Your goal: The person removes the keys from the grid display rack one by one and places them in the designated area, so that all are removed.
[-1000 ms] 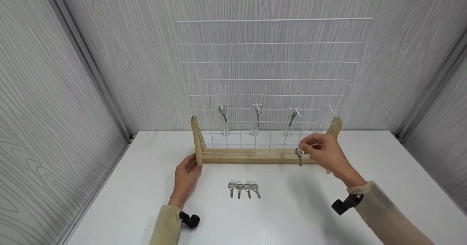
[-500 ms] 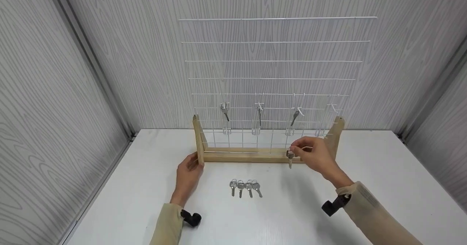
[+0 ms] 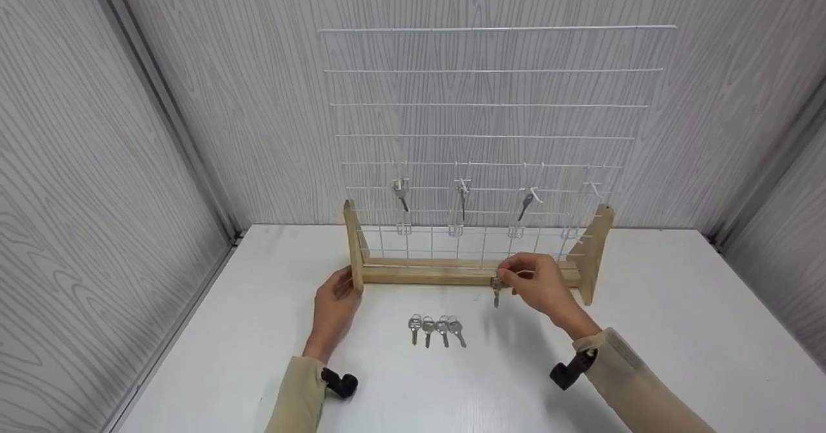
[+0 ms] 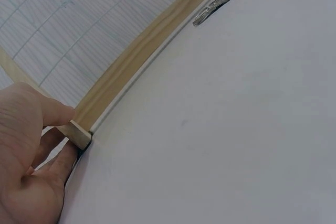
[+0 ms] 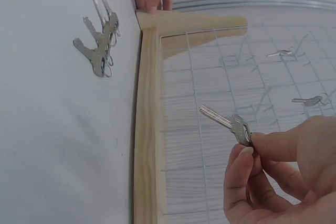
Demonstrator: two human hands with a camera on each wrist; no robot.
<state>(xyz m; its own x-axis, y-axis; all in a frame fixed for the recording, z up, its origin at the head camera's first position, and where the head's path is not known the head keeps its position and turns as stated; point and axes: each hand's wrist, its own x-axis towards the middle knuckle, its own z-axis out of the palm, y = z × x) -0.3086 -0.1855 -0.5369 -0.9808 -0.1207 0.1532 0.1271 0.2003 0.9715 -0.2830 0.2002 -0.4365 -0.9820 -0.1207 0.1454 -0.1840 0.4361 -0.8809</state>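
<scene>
My right hand [image 3: 539, 288] pinches a silver key [image 3: 496, 283] by its ring end between thumb and fingertips, in front of the rack's lower bar. In the right wrist view that key [image 5: 231, 124] points away from the fingers. My left hand [image 3: 335, 304] holds the front end of the wooden left side piece [image 3: 354, 246]; in the left wrist view its thumb and fingers lie around the wood [image 4: 79, 134]. Several loose keys [image 3: 428, 330], each with a ring, lie in a row on the white table. Three keys [image 3: 401, 194] hang from white hooks on the wire grid [image 3: 484, 137].
The grid leans back between two wooden side pieces joined by a wooden bar [image 3: 426, 275]. Another white hook [image 3: 594, 190] sticks out at the grid's right. Grey wood-patterned panels [image 3: 129, 162] wall the table [image 3: 677, 330] at the back and sides.
My right hand has moved left and a little toward me with the key, from near the rack's right side. My left hand keeps its hold on the side piece.
</scene>
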